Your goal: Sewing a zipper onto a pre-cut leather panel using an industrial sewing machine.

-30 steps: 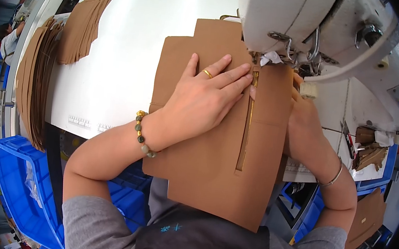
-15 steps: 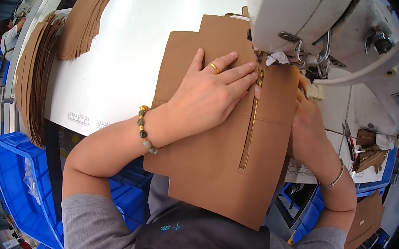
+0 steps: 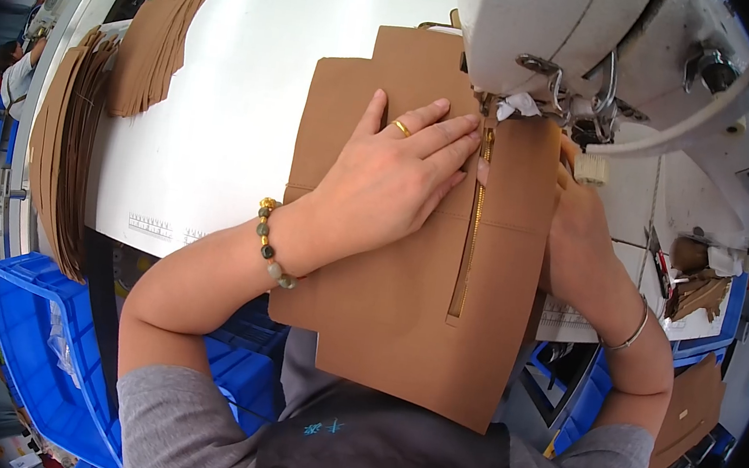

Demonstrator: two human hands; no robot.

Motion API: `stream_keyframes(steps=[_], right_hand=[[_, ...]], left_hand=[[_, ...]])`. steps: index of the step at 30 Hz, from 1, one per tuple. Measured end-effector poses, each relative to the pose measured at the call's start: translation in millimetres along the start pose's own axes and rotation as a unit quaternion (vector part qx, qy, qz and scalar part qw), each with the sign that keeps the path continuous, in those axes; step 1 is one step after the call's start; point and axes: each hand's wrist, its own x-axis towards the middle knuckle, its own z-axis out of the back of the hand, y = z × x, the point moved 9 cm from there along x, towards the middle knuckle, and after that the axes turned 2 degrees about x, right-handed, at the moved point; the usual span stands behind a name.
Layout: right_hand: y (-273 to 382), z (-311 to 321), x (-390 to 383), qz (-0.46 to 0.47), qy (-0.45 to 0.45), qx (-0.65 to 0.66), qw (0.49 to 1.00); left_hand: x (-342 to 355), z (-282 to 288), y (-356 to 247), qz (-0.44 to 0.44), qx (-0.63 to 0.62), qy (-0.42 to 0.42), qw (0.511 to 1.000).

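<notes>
A brown leather-like panel with notched corners lies under the sewing machine's needle area. Down its right part runs a slot holding a gold-toothed zipper. My left hand rests flat on the panel, fingers stretched toward the top of the slot. At the panel's right edge, my right hand grips it with curled fingers, partly hidden beneath. A bit of a finger shows through the slot.
The white machine head overhangs the panel. Stacks of brown pieces lie at left on the white table. A blue crate stands lower left. Scissors and brown scraps lie at right.
Hands and panel hold almost the same place. The view has shifted very slightly; I see no clear feed of the panel.
</notes>
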Motion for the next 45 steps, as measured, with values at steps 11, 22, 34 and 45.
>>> stream_keyframes(steps=[11, 22, 34, 45], right_hand=[[1.9, 2.1, 1.5, 0.002, -0.012, -0.004, 1.000], [-0.7, 8.4, 4.4, -0.017, -0.012, 0.074, 0.997], [-43.6, 67.5, -12.5, -0.184, -0.150, -0.037, 0.971], [-16.5, 6.4, 3.1, -0.042, -0.021, -0.053, 0.998]], left_hand=[[4.0, 2.2, -4.6, -0.022, 0.069, 0.014, 0.997], [7.0, 3.4, -9.4, -0.030, 0.107, 0.004, 0.994], [9.1, 5.0, -9.4, -0.022, 0.075, 0.008, 0.997], [8.5, 6.0, -9.1, -0.023, 0.071, 0.003, 0.997]])
